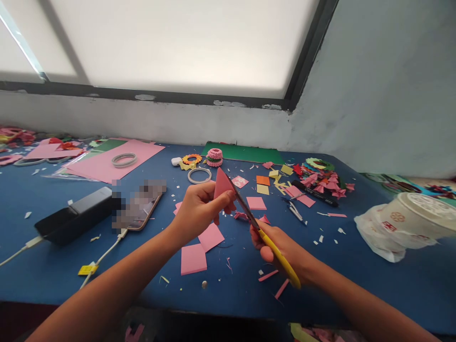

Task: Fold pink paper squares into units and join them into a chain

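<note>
Held in the left hand [204, 200], pinched between thumb and curled fingers: a folded, pointed piece of pink paper [222, 182]. Projecting above the thumb, with the tip directed away from the person, and raised above the blue-topped table [242, 287].

Gripped in the right hand [272, 241], with fingers curled closed at the handles: a pair of scissors [280, 256] with dark metal blades and yellow handles. Angled up and to the left, with blades along the right edge of the pink paper. Unable to confirm contact or the gap between blades.

Found on the table below the left hand: two overlapping pink paper squares [194, 259]. Found beyond the left hand: a white ring-shaped roll of tape [190, 179] and a stack of crinkled pink paper rings [214, 152]. Recorded to the right of the scissors: a black marker pen [317, 194], just in front of a heap of multicoloured paper cutouts [329, 182]. Recorded at far right: a white paper cup [409, 218] in a thin plastic bag [386, 249].
</note>
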A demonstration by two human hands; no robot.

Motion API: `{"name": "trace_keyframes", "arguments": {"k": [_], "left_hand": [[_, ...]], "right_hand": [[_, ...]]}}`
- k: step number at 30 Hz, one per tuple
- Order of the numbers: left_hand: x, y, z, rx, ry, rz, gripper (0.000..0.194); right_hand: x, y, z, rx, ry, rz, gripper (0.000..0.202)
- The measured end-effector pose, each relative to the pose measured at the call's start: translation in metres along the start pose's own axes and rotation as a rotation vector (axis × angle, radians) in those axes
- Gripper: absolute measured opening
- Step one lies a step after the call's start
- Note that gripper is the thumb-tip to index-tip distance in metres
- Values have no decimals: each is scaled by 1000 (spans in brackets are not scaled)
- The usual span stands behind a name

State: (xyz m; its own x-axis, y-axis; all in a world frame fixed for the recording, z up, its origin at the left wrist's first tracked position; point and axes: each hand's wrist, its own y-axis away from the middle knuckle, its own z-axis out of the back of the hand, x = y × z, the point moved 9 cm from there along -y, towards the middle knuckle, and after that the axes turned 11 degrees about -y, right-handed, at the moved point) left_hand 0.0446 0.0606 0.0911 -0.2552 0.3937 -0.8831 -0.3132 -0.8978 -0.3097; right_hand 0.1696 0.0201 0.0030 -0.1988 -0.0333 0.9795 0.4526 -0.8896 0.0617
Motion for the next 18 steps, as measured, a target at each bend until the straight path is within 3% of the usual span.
{"name": "trace_keyframes", "arguments": {"k": [13, 18], "left_hand": [[-2, -2, -2, 65, 81, -3, 25], [-5, -1, 1, 48, 13, -36, 27]], "right_hand": [[8, 1, 1, -15, 99, 29, 34], [2, 1, 1, -16, 78, 5, 31]]}}
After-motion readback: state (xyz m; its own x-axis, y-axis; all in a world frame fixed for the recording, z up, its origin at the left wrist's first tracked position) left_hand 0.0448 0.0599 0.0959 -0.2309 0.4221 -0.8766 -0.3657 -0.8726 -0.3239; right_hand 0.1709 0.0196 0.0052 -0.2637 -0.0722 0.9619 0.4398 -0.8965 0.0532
